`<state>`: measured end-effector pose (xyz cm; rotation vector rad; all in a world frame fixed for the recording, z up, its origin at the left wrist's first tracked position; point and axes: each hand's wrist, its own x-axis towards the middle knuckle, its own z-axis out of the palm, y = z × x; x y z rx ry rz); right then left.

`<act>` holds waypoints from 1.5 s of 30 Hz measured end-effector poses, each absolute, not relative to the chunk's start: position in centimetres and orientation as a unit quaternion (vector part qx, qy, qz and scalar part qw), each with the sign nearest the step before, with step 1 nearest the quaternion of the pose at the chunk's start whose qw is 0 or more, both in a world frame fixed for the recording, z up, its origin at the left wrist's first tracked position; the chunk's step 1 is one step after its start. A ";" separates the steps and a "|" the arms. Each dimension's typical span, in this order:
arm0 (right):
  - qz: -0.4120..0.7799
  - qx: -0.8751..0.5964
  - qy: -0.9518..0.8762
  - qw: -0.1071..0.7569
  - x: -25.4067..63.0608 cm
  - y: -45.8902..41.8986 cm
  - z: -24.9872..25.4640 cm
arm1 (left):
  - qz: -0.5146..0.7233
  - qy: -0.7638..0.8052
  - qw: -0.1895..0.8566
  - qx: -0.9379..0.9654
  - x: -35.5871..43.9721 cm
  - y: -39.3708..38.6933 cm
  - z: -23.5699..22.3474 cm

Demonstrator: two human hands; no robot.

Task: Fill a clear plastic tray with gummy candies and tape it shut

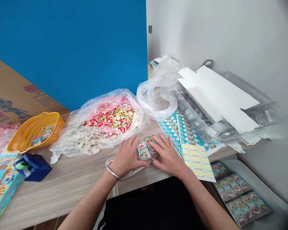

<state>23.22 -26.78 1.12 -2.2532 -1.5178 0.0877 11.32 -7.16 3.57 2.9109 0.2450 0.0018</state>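
Observation:
Two small clear plastic candy packs (143, 150) with red, white and yellow pieces inside lie side by side in front of me, between my hands. They seem to sit on a clear plastic tray (129, 174), mostly covered by my hands. My left hand (127, 156), with a silver bangle at the wrist, rests flat against the left pack, thumb stretched along its near side. Over the right edge of the other pack (151, 145), my right hand (168, 157) spreads its fingers and touches it. Part of another pack (110, 162) shows by my left wrist.
A plastic bag of loose candies (115, 118) lies behind my hands. Left are a yellow basket (26, 127) and a blue tape dispenser (39, 167). Right are sticker sheets (194, 156), clear trays (199, 111) and white card (218, 92). Filled packs (240, 191) sit lower right.

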 end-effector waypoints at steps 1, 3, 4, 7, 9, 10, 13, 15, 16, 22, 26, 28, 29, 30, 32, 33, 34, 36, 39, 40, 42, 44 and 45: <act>0.041 -0.820 -0.532 0.206 23.7 -27.3 0.9 | -0.007 0.075 0.111 0.991 11.8 -7.4 3.6; 0.072 -0.831 -0.516 0.195 24.7 -27.9 0.3 | -0.027 0.060 0.106 0.992 12.6 -8.0 3.5; 0.091 -0.831 -0.515 0.191 25.3 -27.9 -0.1 | -0.035 0.056 0.102 0.993 12.9 -8.3 3.5; 0.132 -0.810 -0.534 0.204 26.6 -27.0 -0.9 | -0.032 0.064 0.109 0.991 13.5 -8.8 3.3; 0.146 -0.791 -0.548 0.228 27.3 -26.1 -1.1 | -0.014 0.073 0.131 0.989 13.5 -8.8 3.1; 0.148 -0.785 -0.551 0.239 27.5 -25.7 -1.1 | -0.007 0.076 0.144 0.987 13.6 -8.7 3.0; 0.147 -0.779 -0.554 0.255 27.8 -25.1 -0.9 | 0.003 0.077 0.169 0.983 13.5 -8.2 2.6; 0.146 -0.777 -0.559 0.248 27.8 -25.1 -0.8 | 0.002 0.074 0.174 0.982 13.4 -8.0 2.3; 0.146 -0.776 -0.564 0.242 27.7 -25.1 -0.8 | 0.002 0.072 0.171 0.983 13.3 -7.9 2.1; 0.140 -0.776 -0.583 0.197 27.1 -25.2 -1.1 | 0.022 0.099 0.109 0.989 12.7 -8.2 1.2; 0.142 -0.777 -0.582 0.193 26.8 -25.4 -1.1 | 0.035 0.108 0.064 0.991 12.3 -8.8 0.9; 0.145 -0.776 -0.581 0.197 26.7 -25.4 -1.1 | 0.026 0.109 0.049 0.992 12.1 -9.0 1.0; 0.145 -0.777 -0.579 0.198 26.7 -25.4 -1.1 | 0.020 0.110 0.046 0.993 12.1 -9.0 1.1; 0.144 -0.779 -0.576 0.198 26.6 -25.3 -1.0 | 0.016 0.110 0.044 0.993 12.2 -9.0 1.2; 0.142 -0.783 -0.573 0.195 26.5 -25.2 -0.8 | 0.012 0.103 0.040 0.994 12.3 -8.9 1.4; 0.141 -0.784 -0.573 0.192 26.5 -25.2 -0.5 | 0.014 0.099 0.037 0.994 12.3 -8.8 1.5; 0.140 -0.784 -0.574 0.188 26.4 -25.3 -0.1 | 0.017 0.096 0.033 0.995 12.4 -8.7 1.5; 0.131 -0.785 -0.577 0.184 26.1 -26.0 1.3 | 0.025 0.094 0.024 0.995 12.6 -8.4 1.4; 0.094 -0.781 -0.578 0.218 26.0 -28.9 4.8 | 0.041 0.087 0.020 0.995 12.9 -7.9 0.9; 0.078 -0.776 -0.578 0.242 26.2 -30.3 6.1 | 0.051 0.080 0.022 0.995 13.1 -7.7 0.7; 0.041 -0.775 -0.559 0.292 27.3 -33.7 8.8 | 0.083 0.057 0.030 0.994 13.7 -7.7 0.6; -0.016 -0.813 -0.490 0.313 29.5 -37.0 10.8 | 0.129 0.019 0.048 0.990 14.9 -8.3 0.8; -0.043 -0.845 -0.438 0.305 30.9 -38.3 11.4 | 0.153 -0.004 0.061 0.986 15.7 -9.0 1.1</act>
